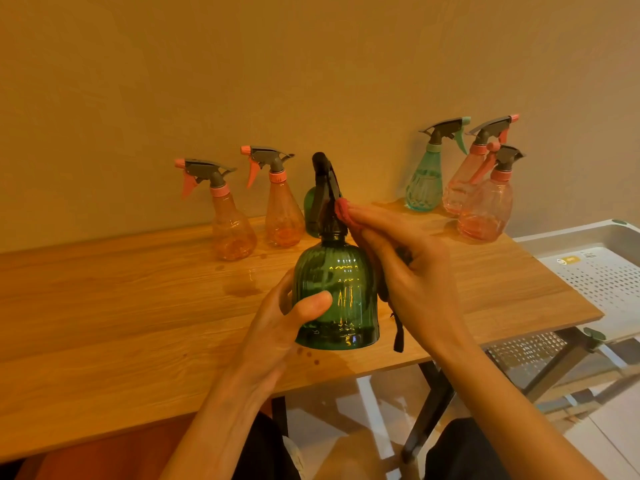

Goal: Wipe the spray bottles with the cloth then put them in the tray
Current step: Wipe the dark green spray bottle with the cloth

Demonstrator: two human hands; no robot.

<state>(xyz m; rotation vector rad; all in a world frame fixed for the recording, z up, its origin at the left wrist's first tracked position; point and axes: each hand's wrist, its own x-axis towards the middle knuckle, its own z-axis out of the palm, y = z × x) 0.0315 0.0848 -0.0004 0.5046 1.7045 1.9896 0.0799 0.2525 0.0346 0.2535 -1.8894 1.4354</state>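
Note:
My left hand [277,327] grips the lower body of a dark green ribbed spray bottle [341,285] with a black trigger head, held upright over the wooden table [104,306]. My right hand [405,268] holds a red cloth [343,209] and presses it against the bottle's neck and right shoulder. A dark strip of the cloth hangs down by my right wrist. A white perforated tray [588,258] stands to the right of the table.
Along the wall stand two orange spray bottles [232,226] [282,209], a second green bottle [310,206] partly hidden behind the held one, a teal bottle [426,181] and two pink bottles [485,206]. Wet marks lie on the table's middle.

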